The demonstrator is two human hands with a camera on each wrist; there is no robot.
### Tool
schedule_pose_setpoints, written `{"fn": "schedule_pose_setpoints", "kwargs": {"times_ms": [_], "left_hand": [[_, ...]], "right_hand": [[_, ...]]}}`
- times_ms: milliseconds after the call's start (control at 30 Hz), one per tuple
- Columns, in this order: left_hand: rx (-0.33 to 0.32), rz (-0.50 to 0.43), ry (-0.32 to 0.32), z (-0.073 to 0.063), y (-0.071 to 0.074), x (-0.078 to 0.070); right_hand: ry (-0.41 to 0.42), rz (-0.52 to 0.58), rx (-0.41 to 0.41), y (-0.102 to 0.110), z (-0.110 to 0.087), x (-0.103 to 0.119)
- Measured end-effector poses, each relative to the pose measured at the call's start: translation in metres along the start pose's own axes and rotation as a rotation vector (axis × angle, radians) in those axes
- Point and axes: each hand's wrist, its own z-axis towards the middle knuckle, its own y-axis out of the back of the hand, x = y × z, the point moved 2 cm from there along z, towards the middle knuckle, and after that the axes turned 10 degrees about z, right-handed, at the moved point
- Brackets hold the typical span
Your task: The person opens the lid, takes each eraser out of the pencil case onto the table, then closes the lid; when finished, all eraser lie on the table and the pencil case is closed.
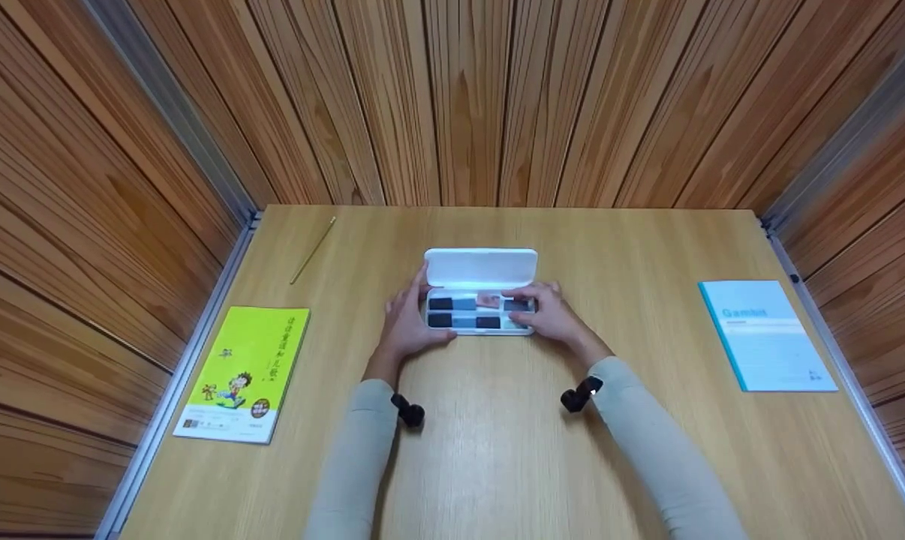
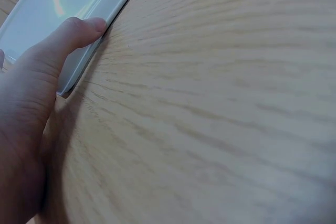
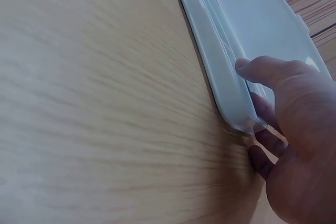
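A white pencil case (image 1: 482, 268) lies with its lid raised at the back. Two rows of dark, blue-grey and pink blocks fill it, among them a pink block (image 1: 488, 301) and a black block (image 1: 440, 320). My left hand (image 1: 407, 322) grips the case's left end, thumb along the front wall and fingers round the side. At the right end, my right hand (image 1: 557, 315) reaches inside, thumb and index finger on either side of a dark grey block (image 1: 518, 306), pinching it. The other fingers stay outside the end wall, low by the table, in the right wrist view.
A yellow-green book (image 1: 250, 367) lies on the left of the wooden table (image 1: 482, 435), and a thin pencil (image 1: 313, 250) behind it. A pale blue notebook (image 1: 771, 337) is at the right. Wood-panelled walls (image 1: 467, 105) enclose the back and sides.
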Motion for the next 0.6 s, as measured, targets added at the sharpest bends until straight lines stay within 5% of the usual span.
{"fn": "schedule_pose_setpoints", "kwargs": {"times_ms": [600], "left_hand": [[-0.007, 0.003, -0.005, -0.0005, -0.0001, -0.0009]], "right_hand": [[-0.032, -0.021, 0.016, -0.0043, -0.0016, -0.0026]]}}
